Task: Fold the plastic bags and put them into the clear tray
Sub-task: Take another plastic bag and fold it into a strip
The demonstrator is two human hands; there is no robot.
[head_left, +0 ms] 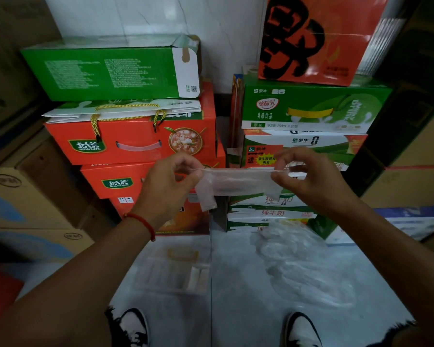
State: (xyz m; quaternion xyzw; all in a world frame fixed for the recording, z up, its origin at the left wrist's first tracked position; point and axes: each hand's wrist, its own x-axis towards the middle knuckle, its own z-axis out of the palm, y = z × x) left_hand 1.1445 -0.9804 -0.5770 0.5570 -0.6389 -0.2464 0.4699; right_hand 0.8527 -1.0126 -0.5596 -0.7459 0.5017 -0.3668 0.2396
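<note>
The left hand (171, 181) pinches the left end of a plastic bag (238, 182), thumb and fingers closed on its top edge. The bag is already narrowed into a band and hangs in the air between both hands, its long axis running left to right, roughly level; a short flap droops below the left end. The right hand (308, 176) pinches the right end the same way. Both hands are equally close to the bag, each at 1 end, so the next fold likely means bringing 1 end across to the other.

Below on the floor, left of centre and nearer the left hand, lies the clear tray (171, 269). It seems to hold a few pale folded pieces toward its right side, though the plastic is hard to read. To its right, under the right hand, sits a loose heap of unfolded bags (301, 264), just beside the tray. Stacked cartons (135, 144) stand at the far side.
</note>
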